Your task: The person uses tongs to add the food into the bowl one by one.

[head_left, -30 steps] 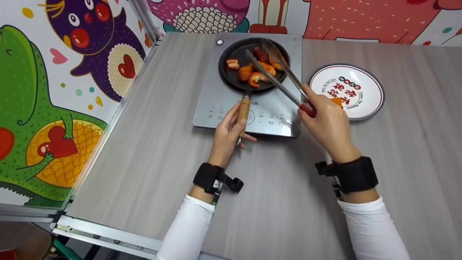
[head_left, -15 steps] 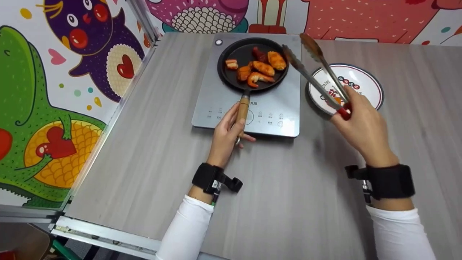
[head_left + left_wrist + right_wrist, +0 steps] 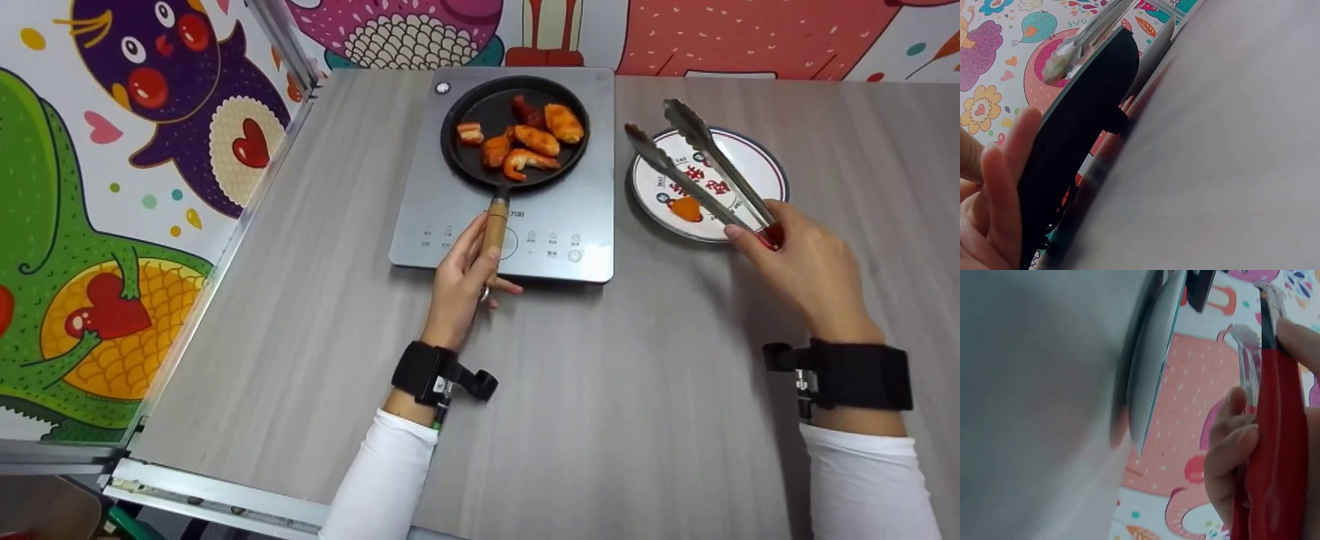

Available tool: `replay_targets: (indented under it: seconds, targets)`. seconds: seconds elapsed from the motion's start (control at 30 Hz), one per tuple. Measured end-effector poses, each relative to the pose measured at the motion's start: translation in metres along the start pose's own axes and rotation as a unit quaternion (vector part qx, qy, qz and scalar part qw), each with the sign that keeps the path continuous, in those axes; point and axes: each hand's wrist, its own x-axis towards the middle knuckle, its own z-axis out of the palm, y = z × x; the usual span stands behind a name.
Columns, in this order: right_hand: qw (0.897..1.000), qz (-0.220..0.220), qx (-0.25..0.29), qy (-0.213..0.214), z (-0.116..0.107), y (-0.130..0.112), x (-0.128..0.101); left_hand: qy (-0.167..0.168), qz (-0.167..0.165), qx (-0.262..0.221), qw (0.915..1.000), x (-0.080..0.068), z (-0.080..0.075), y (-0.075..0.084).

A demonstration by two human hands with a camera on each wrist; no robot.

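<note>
My left hand grips the wooden handle of a black frying pan, which sits on a grey induction cooker. In the pan lie a shrimp, a striped piece, a dark red piece and several orange-brown pieces. My right hand holds metal tongs by their red handles, also seen as red grips in the right wrist view. The tongs' arms are spread, with nothing between the tips, above a white plate. An orange piece lies on that plate.
The cooker and plate stand side by side on a grey wood-grain table. Walls with cartoon prints rise at the left and back. A metal frame edge runs along the table's front left.
My right hand has moved right with the tongs, from over the pan to over the plate. The pieces stay in the pan. My left hand keeps its hold on the handle.
</note>
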Motion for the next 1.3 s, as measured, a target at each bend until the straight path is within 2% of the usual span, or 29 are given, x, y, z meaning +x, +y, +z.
replay_targets:
  seconds: [0.4, 0.63, 1.03, 1.3]
  targets:
    - [0.999, 0.030, 0.000, -0.011, -0.014, 0.024, -0.002, 0.000, 0.004, 0.008, 1.0000, 0.000, 0.000, 0.000]
    - [1.000, 0.021, 0.007, -0.010, -0.021, 0.040, -0.006, -0.002, 0.004, 0.002, 1.0000, 0.000, 0.000, -0.001]
    - [0.996, 0.032, 0.028, -0.072, -0.026, 0.054, -0.009, 0.001, 0.002, 0.002, 1.0000, 0.000, 0.000, 0.000]
    - [0.996, 0.039, 0.018, -0.084, -0.028, 0.063, -0.012, 0.002, -0.005, -0.002, 1.0000, 0.000, 0.000, 0.000]
